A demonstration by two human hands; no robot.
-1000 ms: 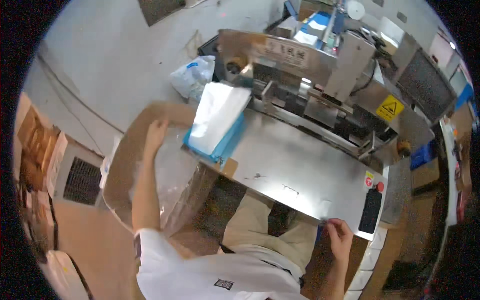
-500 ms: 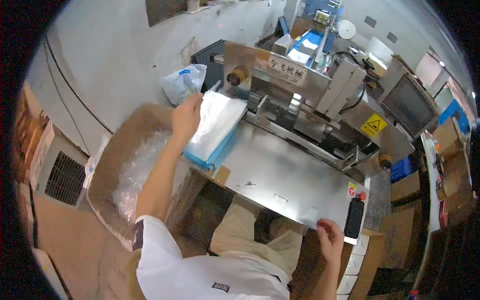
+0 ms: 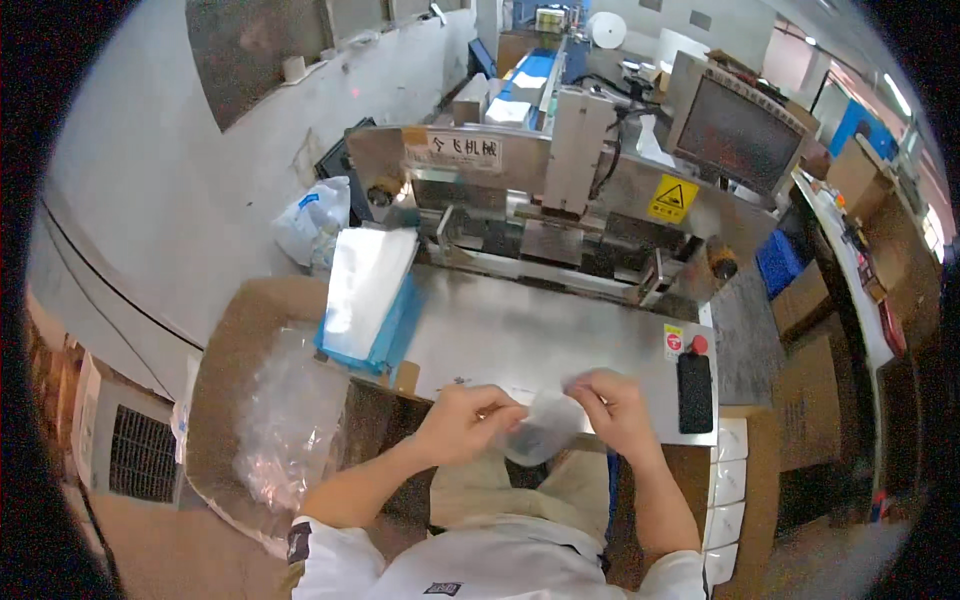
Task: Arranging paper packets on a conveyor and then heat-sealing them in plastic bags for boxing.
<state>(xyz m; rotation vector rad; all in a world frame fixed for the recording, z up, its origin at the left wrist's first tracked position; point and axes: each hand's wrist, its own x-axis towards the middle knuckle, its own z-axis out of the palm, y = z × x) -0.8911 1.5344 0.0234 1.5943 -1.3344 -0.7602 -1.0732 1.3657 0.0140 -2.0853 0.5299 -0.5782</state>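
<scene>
In front of my lap, at the near edge of the metal worktop [image 3: 500,330], a translucent plastic bag [image 3: 541,430] is stretched between my two hands. My left hand [image 3: 468,424] pinches its left side with thumb and fingers. On its right side my right hand [image 3: 614,408] grips the upper corner. The bag looks thin and slightly blurred. At the left end of the worktop lies a stack of shiny white sheets or bags [image 3: 368,280] on a blue holder [image 3: 350,362], apart from both hands.
A machine with a metal front [image 3: 520,160] stands behind the worktop. A black phone-like slab [image 3: 695,392] and a red button [image 3: 698,345] are at the right end. To the left sits a large carton [image 3: 225,400] of crumpled clear plastic [image 3: 285,420]; white boxes [image 3: 730,480] stand lower right.
My left hand has left the white stack and come down to the worktop's near edge. My right hand has moved left, and both now hold the plastic bag. The view has turned rightward.
</scene>
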